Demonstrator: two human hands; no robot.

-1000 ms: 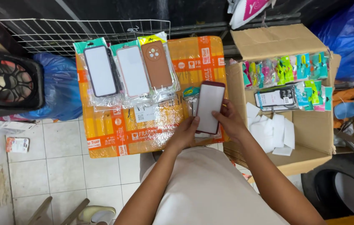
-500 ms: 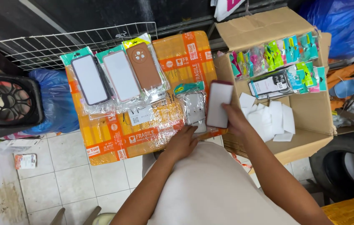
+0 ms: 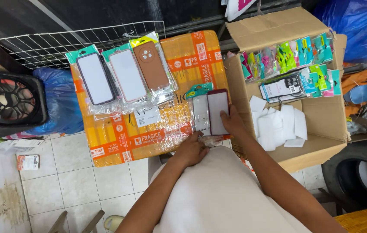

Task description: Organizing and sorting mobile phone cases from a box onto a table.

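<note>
Holding a dark red phone case (image 3: pixel 218 112) flat on the orange parcel (image 3: pixel 149 99), right hand (image 3: pixel 234 122) with grip closed on its edge, left hand (image 3: pixel 192 151) pinching a clear bag (image 3: pixel 201 115) beside it, both arms bent.

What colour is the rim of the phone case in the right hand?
Dark red, around a white insert: phone case, right hand, head view.

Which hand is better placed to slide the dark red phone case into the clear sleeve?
Right, probably. The right hand already grips the dark red phone case beside the clear plastic sleeve; the left hand pins the sleeve's lower end.
</note>
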